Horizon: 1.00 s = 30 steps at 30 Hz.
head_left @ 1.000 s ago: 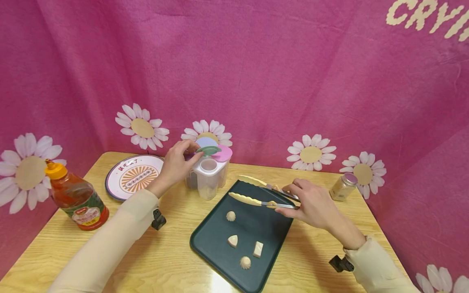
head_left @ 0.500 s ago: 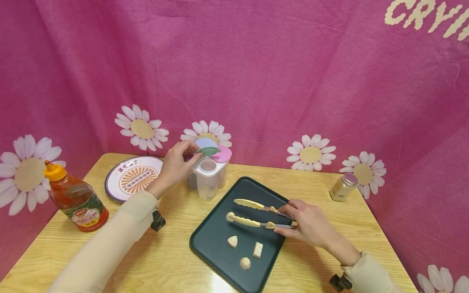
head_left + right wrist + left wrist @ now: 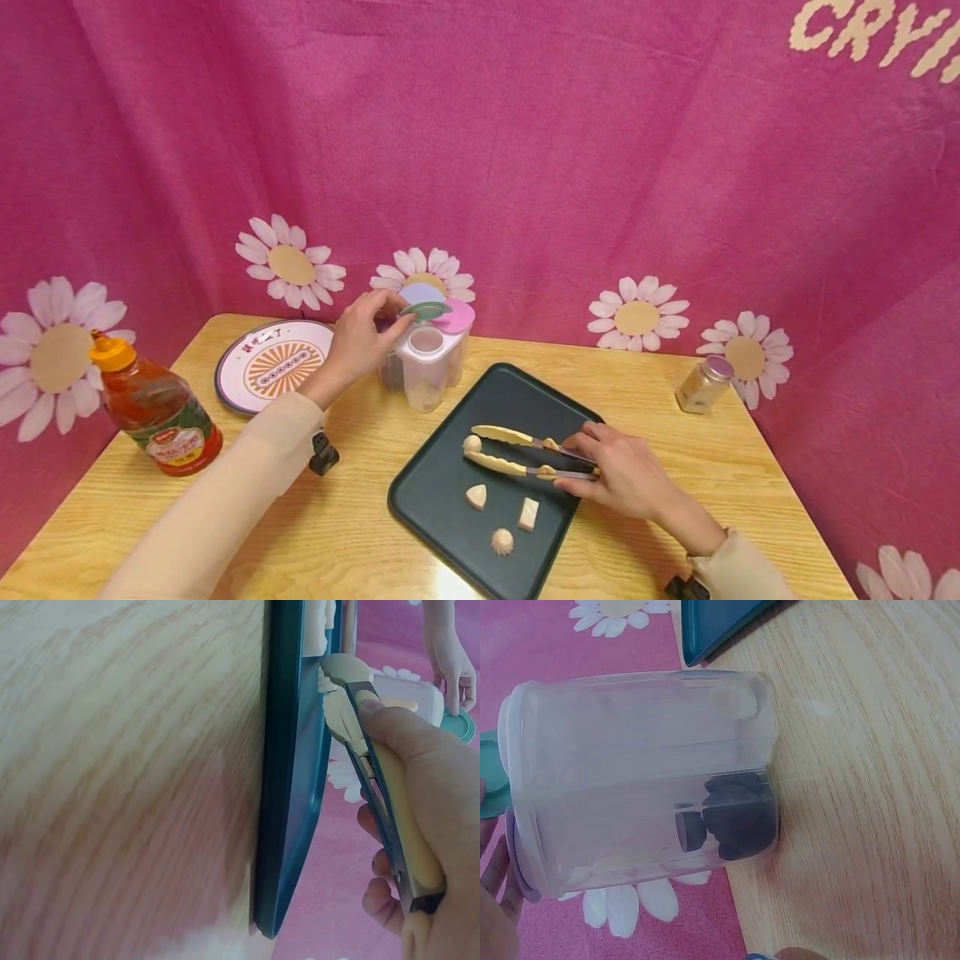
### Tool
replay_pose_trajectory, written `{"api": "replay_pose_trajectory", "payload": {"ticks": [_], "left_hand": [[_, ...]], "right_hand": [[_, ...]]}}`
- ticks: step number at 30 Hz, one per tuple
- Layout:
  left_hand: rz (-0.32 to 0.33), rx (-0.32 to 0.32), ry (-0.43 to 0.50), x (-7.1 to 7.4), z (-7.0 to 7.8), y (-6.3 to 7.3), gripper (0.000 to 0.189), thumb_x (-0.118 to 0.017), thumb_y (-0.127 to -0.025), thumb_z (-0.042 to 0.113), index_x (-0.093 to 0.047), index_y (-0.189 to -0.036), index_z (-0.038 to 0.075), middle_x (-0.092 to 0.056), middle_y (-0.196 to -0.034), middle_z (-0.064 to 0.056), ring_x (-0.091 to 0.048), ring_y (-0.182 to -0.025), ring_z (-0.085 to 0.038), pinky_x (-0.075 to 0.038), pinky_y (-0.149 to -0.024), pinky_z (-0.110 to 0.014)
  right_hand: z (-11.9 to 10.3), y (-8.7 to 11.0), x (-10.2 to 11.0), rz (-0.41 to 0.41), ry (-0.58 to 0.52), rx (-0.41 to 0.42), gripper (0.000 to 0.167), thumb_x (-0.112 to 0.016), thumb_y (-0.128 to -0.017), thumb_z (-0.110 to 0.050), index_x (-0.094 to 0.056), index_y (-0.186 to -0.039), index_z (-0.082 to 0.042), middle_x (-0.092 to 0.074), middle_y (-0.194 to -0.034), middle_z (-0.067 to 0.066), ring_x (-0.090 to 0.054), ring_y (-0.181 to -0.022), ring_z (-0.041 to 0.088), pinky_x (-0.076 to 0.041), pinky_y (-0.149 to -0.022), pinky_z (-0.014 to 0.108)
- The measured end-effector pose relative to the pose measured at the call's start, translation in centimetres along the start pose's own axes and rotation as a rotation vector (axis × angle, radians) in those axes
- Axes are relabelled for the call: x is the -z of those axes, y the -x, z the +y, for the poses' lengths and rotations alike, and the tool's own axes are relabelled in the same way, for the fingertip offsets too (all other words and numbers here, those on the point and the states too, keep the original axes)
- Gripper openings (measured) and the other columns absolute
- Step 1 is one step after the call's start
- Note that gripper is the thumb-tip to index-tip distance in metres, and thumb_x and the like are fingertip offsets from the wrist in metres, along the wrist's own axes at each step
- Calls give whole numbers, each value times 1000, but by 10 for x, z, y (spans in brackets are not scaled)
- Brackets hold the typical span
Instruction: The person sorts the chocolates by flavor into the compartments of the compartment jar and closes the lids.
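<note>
My left hand (image 3: 360,337) pinches the raised green lid (image 3: 429,311) of a clear, divided storage container (image 3: 424,383). In the left wrist view, dark chunks (image 3: 740,817) fill the bottom of one compartment and a pale piece (image 3: 735,699) lies in another. My right hand (image 3: 626,471) grips metal tongs (image 3: 495,463) with cream-coloured tips. Spread apart, those tips stand on either side of a small ridged pale dome (image 3: 472,444) on the dark green tray (image 3: 427,487). Nearer on the tray lie a triangular piece (image 3: 476,497), a rectangular block (image 3: 528,514) and another ridged dome (image 3: 502,542).
On the left stands a red sauce bottle (image 3: 161,417) with a yellow cap, and behind it a patterned plate (image 3: 234,379). A small spice jar (image 3: 702,387) with a purple lid is at the back right. A pink cloth (image 3: 525,167) hangs behind the wooden table.
My right hand has brought the tongs toward me and down over the tray, so the tips now flank the far dome. The left hand stays at the green lid.
</note>
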<state>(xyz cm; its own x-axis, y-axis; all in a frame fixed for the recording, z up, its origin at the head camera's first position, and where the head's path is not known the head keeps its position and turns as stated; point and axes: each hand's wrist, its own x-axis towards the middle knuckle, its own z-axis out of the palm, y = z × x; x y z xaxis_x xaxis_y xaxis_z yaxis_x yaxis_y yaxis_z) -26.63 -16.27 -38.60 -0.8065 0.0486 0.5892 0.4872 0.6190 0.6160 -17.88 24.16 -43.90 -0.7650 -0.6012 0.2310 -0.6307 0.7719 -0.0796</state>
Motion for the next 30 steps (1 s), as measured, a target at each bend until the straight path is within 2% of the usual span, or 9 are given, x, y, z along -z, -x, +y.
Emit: {"api": "replay_pose_trajectory", "payload": {"ticks": [11, 18, 24, 27, 30], "left_hand": [[2, 0, 0, 0, 0, 1, 17, -80, -93, 9, -68, -101, 1, -72, -96, -18, -68, -89, -30, -57, -81, -41], [2, -2, 5, 1, 1, 0, 17, -80, -93, 8, -68, -101, 1, -72, -97, -18, -69, -90, -30, -58, -81, -41], [-4, 6, 9, 2, 2, 1, 17, -80, -93, 9, -68, -102, 1, -73, -98, -18, -69, -92, -31, -59, -84, -45], [-8, 7, 8, 1, 1, 1, 16, -79, -94, 9, -67, -102, 1, -73, -98, -18, -69, -93, -31, -59, -85, -46], [-13, 10, 10, 1, 1, 1, 17, -79, -94, 9, -67, -103, 2, -72, -98, -18, -69, -94, -31, -59, -86, -46]], "right_hand": [[0, 0, -3, -22, -27, -12, 45, -80, -86, -60, -77, -106, -21, -62, -87, -10, -42, -68, -2, -31, -55, 15], [1, -3, -1, 78, -43, 11, 42, -88, -80, -53, -77, -104, -20, -60, -85, -11, -43, -68, -2, -34, -57, 15], [-1, -17, 16, 175, -55, 44, 45, -91, -77, -48, -77, -105, -17, -62, -85, -8, -48, -69, 0, -39, -58, 17], [-2, -27, 26, 225, -58, 75, 47, -86, -82, -55, -77, -105, -15, -62, -86, -6, -49, -69, 2, -40, -57, 17], [-1, -37, 36, 273, -58, 101, 59, -70, -90, -71, -76, -106, -15, -62, -86, -5, -48, -68, 3, -39, -56, 18]]}}
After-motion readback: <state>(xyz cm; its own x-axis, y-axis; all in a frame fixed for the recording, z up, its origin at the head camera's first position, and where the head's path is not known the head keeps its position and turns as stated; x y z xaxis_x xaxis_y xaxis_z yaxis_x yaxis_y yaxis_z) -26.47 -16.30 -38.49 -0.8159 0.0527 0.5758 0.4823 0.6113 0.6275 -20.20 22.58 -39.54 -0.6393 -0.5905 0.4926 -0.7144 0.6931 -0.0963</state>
